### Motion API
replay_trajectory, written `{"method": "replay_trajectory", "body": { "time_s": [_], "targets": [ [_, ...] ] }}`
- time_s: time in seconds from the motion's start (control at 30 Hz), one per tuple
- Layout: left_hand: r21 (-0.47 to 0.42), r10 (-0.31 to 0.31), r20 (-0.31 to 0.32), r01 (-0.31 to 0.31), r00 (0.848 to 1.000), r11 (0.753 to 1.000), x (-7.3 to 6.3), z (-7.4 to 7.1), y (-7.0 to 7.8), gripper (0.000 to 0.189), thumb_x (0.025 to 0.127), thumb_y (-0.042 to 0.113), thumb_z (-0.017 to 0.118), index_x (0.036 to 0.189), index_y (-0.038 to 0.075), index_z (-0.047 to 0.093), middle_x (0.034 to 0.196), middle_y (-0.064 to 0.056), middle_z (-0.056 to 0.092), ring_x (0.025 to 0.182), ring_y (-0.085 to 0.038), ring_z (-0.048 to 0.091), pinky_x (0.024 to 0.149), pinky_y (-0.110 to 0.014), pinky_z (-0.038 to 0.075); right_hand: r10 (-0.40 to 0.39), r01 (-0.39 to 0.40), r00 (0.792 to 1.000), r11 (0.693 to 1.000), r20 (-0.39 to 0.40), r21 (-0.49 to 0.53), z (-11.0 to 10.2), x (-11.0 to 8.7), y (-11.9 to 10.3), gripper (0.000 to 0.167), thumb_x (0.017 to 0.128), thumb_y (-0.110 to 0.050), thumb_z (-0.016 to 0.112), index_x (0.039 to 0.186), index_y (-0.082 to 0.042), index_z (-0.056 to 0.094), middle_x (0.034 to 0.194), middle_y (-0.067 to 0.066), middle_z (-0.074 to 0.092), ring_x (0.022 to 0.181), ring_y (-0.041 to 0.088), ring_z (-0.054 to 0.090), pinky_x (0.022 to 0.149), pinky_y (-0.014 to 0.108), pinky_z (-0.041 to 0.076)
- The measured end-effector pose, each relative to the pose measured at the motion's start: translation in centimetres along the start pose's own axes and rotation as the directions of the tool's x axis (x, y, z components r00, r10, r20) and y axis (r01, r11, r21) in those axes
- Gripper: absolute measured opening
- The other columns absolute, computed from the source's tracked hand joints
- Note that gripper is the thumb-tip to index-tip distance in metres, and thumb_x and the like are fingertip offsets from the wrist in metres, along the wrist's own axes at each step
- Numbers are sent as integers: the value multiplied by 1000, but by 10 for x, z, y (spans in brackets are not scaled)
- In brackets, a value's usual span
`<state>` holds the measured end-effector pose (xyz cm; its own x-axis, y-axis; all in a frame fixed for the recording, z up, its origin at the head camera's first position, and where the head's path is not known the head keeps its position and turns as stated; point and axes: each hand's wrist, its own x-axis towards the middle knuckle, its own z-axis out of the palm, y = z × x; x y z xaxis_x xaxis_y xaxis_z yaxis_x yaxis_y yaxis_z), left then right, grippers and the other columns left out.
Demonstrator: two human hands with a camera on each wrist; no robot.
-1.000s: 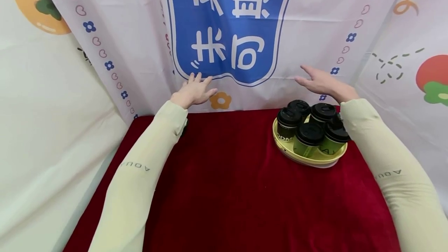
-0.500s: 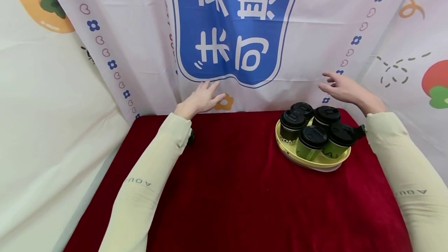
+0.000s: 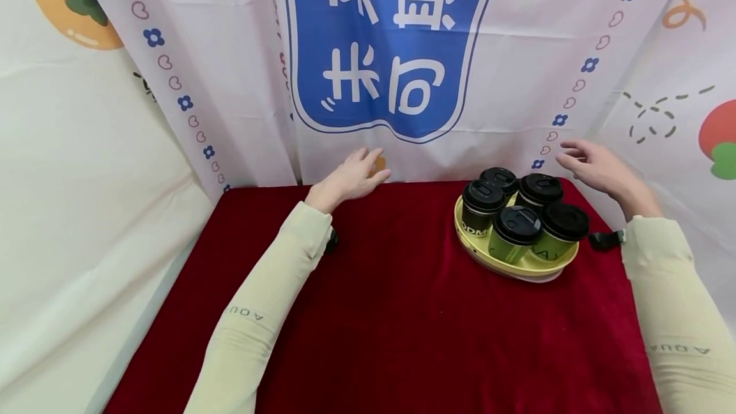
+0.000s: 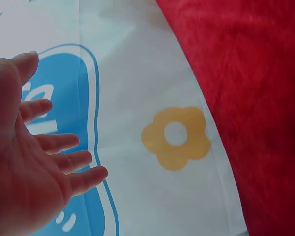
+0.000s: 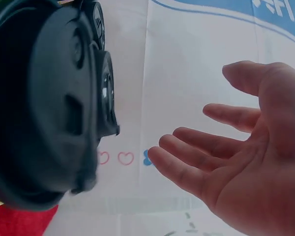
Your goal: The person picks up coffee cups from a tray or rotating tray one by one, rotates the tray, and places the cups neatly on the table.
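Note:
My left hand hangs over the far edge of the red cloth, fingers spread and holding nothing. In the left wrist view that hand has its palm and loose fingers in sight. My right hand is raised just right of and behind a yellow round tray, also holding nothing. Several paper coffee cups with black lids stand close together on the tray; a green cup is at the front, and a dark cup at the left. A black lid looms large beside the right hand in the right wrist view.
A red cloth covers the table. Behind it hangs a white printed curtain with a blue sign, and a white side curtain hangs on the left. Small black wrist mounts stick out from the sleeves.
My right hand has moved right and lower, from above the cups to beside the tray. My left hand has drifted right and a little lower. The cups and tray have stayed on the table.

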<state>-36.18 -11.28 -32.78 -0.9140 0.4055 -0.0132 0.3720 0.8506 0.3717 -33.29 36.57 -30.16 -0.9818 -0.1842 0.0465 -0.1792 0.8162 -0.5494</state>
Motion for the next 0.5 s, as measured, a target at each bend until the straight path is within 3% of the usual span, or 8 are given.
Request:
{"method": "replay_trajectory", "body": {
  "time_s": [0.1,0.2,0.3,0.4,0.5],
  "targets": [
    [-14,39,-3,-39,999,999,2,7,6,69,101,55,40,158,23,19,163,-16,16,151,-34,17,120,-52,23,10,-10,1000,999,-16,49,5,-8,13,68,103,-44,42,150,3,30,145,34,40,103,8,61,72,7,44],
    [-9,88,-7,-88,996,996,4,14,13,67,101,51,42,157,20,21,162,-15,20,150,-33,21,120,-51,26,30,-27,999,993,-30,112,11,-14,27,68,103,-43,41,150,5,30,143,36,41,84,-18,49,69,5,44],
    [-5,130,-11,-130,991,991,6,20,23,66,102,48,43,157,19,22,162,-13,23,149,-33,24,120,-50,26,57,-45,997,980,-53,196,17,-18,41,66,104,-41,37,146,9,31,131,29,53,81,-20,48,69,9,48],
    [-15,162,-14,-162,987,987,7,23,34,66,102,48,44,157,20,23,161,-12,24,148,-32,26,119,-49,27,94,-73,993,960,-66,269,21,-21,54,66,105,-42,33,142,12,32,105,-2,63,80,-16,53,69,15,53],
    [-41,182,-15,-183,983,982,8,27,44,65,101,47,46,156,20,24,161,-10,25,148,-31,27,119,-48,28,133,-108,989,943,-60,316,24,-25,66,65,105,-42,31,140,13,32,89,-29,51,79,-14,55,69,18,55]
  ]
}}
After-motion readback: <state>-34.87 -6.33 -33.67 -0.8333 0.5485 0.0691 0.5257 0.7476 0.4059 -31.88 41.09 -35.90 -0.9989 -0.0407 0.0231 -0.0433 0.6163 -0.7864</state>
